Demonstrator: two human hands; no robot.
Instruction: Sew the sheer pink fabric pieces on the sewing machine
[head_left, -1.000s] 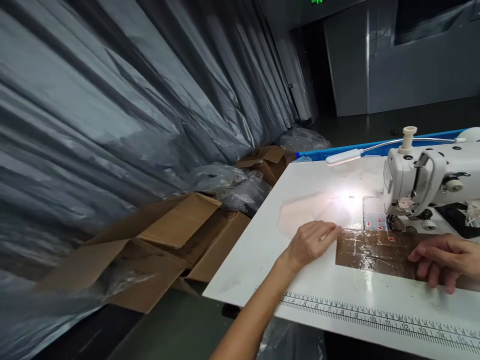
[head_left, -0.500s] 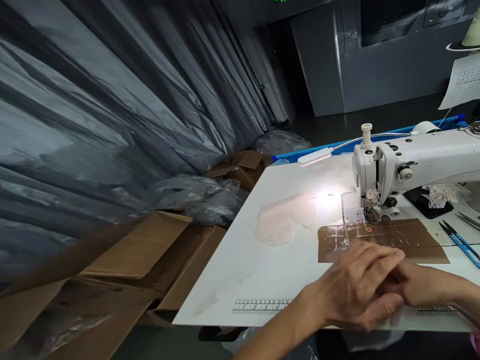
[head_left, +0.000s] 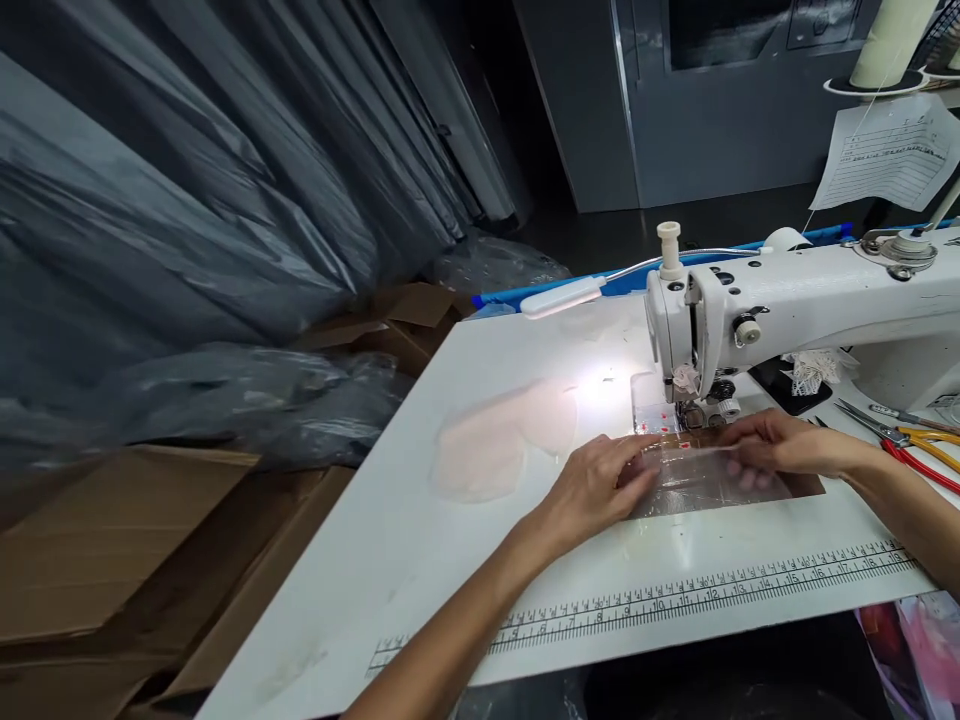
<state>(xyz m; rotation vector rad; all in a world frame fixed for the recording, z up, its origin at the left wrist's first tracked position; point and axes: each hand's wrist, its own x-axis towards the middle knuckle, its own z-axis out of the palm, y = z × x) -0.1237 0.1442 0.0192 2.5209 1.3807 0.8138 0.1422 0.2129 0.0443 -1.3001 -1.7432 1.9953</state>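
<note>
One ruler strip along the near edge of one white table. Then two hands, one sheer piece between them, lying over one brown panel just in front of the needle area. Left hand: thumb and forefinger pinched on the left end. Right hand: fingertips clamped on the upper right edge, lower fingers showing through the cloth; how firm, can't tell.

Handling, judged by look: very light, limp, likely slippery, easily creased or snagged. Best taken by the edges, two hands, lightly stretched; the middle would bunch.

Scissors with red and orange handles right of the right hand: one pair, apparently. Pale sheer cloth left of the machine, overlapping; layers can't be counted. One sewing machine, one lit lamp. Farther: one printed sheet, one whole thread cone, another cut off at the frame edge.
</note>
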